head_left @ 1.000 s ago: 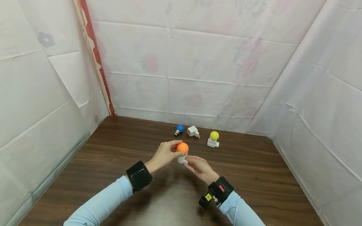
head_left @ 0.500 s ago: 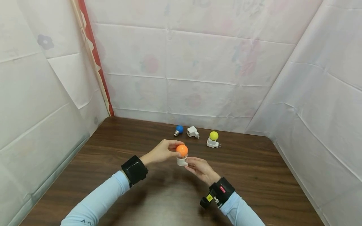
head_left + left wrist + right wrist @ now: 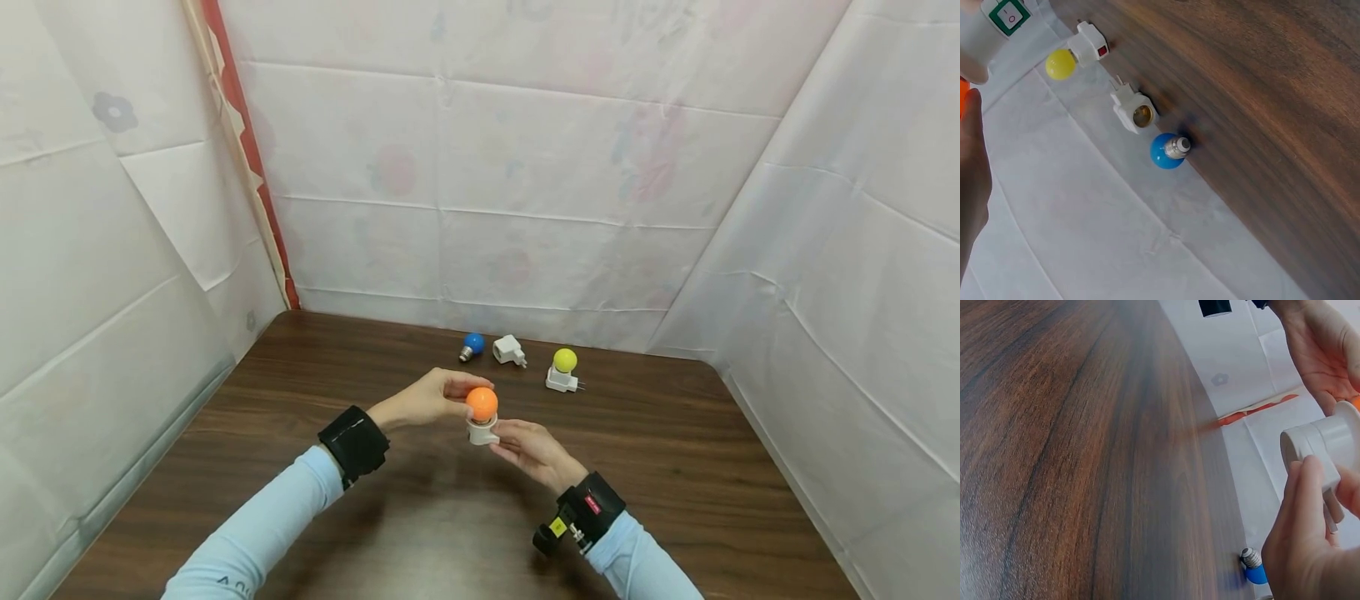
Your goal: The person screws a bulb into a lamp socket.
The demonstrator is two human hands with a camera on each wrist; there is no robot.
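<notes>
The left grip (image 3: 433, 399) is pinching the orange bulb (image 3: 482, 404) atop the white socket (image 3: 480, 433), whose side the right grip (image 3: 536, 451) is holding (presumably keeping it steady).

Right fingers (image 3: 1311, 487) grip a white socket (image 3: 1321, 440) near the left hand (image 3: 1325, 353), a blue bulb (image 3: 1255, 574) on the table (image 3: 1085, 456).

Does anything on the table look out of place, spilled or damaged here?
Nothing stands out as spilled or damaged. At most, the round blue bulb lies loose beside a bulbless white plastic socket, whereas the round yellow bulb stands mounted in its white plug-in base.
</notes>
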